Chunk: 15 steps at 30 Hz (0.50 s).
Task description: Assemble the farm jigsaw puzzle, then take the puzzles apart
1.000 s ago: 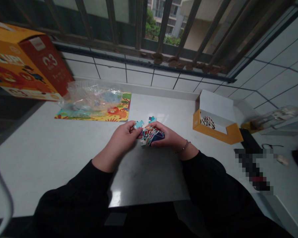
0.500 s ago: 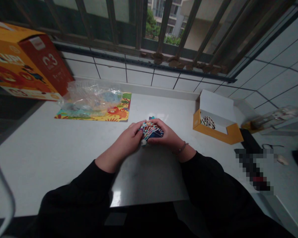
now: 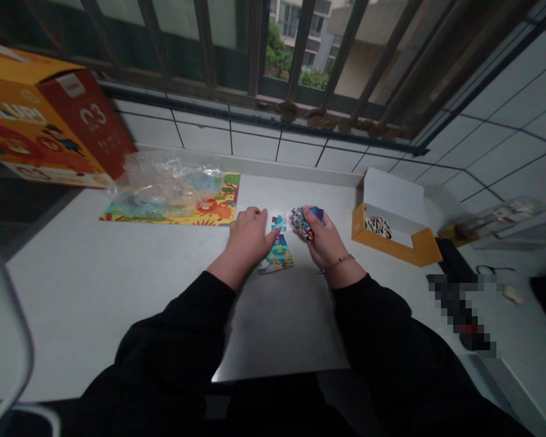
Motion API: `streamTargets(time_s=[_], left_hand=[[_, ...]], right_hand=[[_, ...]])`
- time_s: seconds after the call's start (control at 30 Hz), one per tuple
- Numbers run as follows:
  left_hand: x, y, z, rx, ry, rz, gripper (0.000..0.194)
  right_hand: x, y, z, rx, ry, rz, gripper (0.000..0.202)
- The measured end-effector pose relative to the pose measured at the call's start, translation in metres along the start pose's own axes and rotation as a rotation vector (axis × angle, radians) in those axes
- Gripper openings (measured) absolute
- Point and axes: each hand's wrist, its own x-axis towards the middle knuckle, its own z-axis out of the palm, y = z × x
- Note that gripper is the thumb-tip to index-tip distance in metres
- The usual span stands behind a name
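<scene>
Several colourful puzzle pieces point(image 3: 303, 223) are stacked in my right hand point(image 3: 325, 238), which is closed round them above the counter. To its left, my left hand point(image 3: 250, 241) rests palm down with the thumb apart from the fingers. Beside that thumb lies a small teal puzzle piece point(image 3: 279, 223). Just below it on the white counter point(image 3: 277, 321) is a flat joined bit of puzzle point(image 3: 279, 258) in blue, green and yellow, its left part partly covered by my left hand.
A colourful sheet point(image 3: 227, 209) lies at the back left under clear plastic wrapping point(image 3: 164, 182), beside a large orange box point(image 3: 50, 127). At the right, an open yellow box point(image 3: 391, 246) holds more pieces point(image 3: 378, 226).
My hands have moved apart. The stack, between both hands before, is now in my right hand alone, lifted to the right. The puzzle pieces on the counter have come into view.
</scene>
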Motion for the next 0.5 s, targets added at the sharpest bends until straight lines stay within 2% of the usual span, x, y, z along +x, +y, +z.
streamTargets(time_s=[0.1,0.23,0.4,0.5], left_hand=[[0.015,0.004,0.007,0.072,-0.043,0.023,0.052],[0.03,0.003,0.011,0.008,-0.092,0.001,0.046],[0.033,-0.002,0.011,-0.073,-0.087,-0.036,0.044],[0.031,-0.005,0.011,-0.22,-0.055,-0.045,0.033]], right_hand=[[-0.001,0.001,0.002,0.033,-0.013,0.031,0.066],[-0.002,0.003,0.002,0.015,-0.012,0.037,0.07],[-0.002,0.004,0.002,0.063,-0.066,0.05,0.06],[-0.003,0.006,0.001,0.085,-0.089,0.035,0.057]])
